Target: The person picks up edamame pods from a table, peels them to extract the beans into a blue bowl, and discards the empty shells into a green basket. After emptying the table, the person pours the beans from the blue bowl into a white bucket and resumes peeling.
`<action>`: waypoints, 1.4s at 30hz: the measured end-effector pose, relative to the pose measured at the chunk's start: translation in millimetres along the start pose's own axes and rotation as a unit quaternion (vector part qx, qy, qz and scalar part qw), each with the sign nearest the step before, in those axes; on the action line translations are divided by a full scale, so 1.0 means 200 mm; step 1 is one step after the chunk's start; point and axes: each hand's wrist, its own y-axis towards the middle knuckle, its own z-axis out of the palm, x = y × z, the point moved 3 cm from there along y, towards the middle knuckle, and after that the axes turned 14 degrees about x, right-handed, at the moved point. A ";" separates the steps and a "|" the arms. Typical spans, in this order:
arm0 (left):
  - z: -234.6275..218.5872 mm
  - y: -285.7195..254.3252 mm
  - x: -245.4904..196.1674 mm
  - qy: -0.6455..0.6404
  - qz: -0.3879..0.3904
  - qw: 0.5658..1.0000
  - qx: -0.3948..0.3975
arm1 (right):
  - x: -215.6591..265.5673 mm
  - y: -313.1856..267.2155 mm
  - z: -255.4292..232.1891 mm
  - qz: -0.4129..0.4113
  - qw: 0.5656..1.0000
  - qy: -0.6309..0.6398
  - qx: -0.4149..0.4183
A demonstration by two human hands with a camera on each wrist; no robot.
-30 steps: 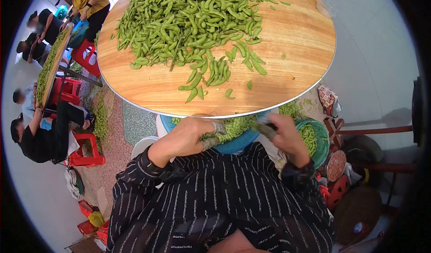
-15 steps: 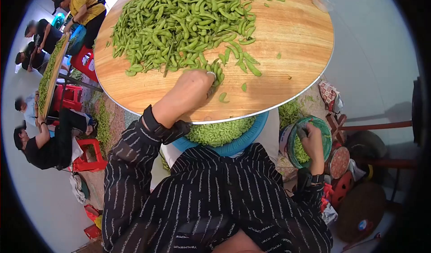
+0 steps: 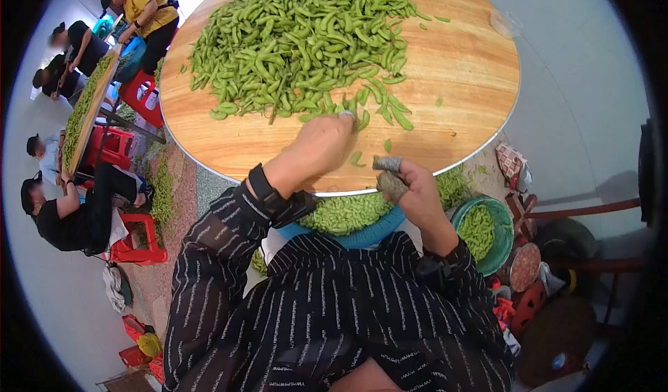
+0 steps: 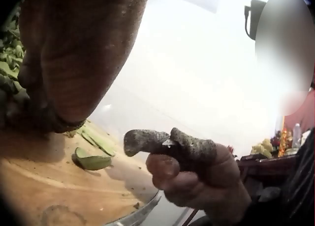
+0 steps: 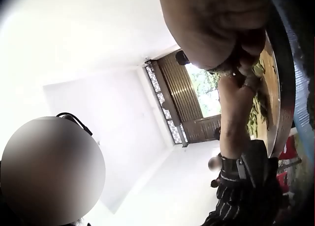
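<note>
My left hand point(image 3: 316, 148) reaches over the round wooden table point(image 3: 459, 93), at the near edge of a big heap of green edamame pods point(image 3: 299, 37). Its fingers curl down at a few pods, which show at the fingertips; the palm side is hidden. Near the table's front edge my right hand point(image 3: 421, 197) hovers with nothing visible between its fingers. Its thumb and forefinger wear grey wrappings, seen closely in the left wrist view on the forefinger wrapping point(image 4: 194, 150). A loose pod point(image 4: 93, 158) lies between the hands.
Below the table edge stands a blue basin point(image 3: 376, 237) of shelled beans point(image 3: 344, 214). To the right is a green bucket point(image 3: 506, 235) holding pods. Several people sit or stand along another pod-covered table point(image 3: 90, 107) at left, beside red stools point(image 3: 139, 239).
Both hands were together over the basin; the left then went up to the pods, the right out to the bucket. Now the right has come back to the table edge, while the left stays by the pods.
</note>
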 end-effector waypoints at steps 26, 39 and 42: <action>0.10 -0.27 -0.11 -0.648 -0.008 0.752 -0.120 | 0.08 0.09 0.07 -0.023 0.996 -0.090 0.006; -0.21 -0.33 -0.21 -0.048 0.177 0.975 -0.126 | 0.13 0.10 0.05 -0.029 0.876 -0.466 0.122; -0.12 -0.33 -0.23 0.169 0.174 0.970 -0.002 | 0.15 0.09 0.08 -0.033 0.826 -0.533 0.181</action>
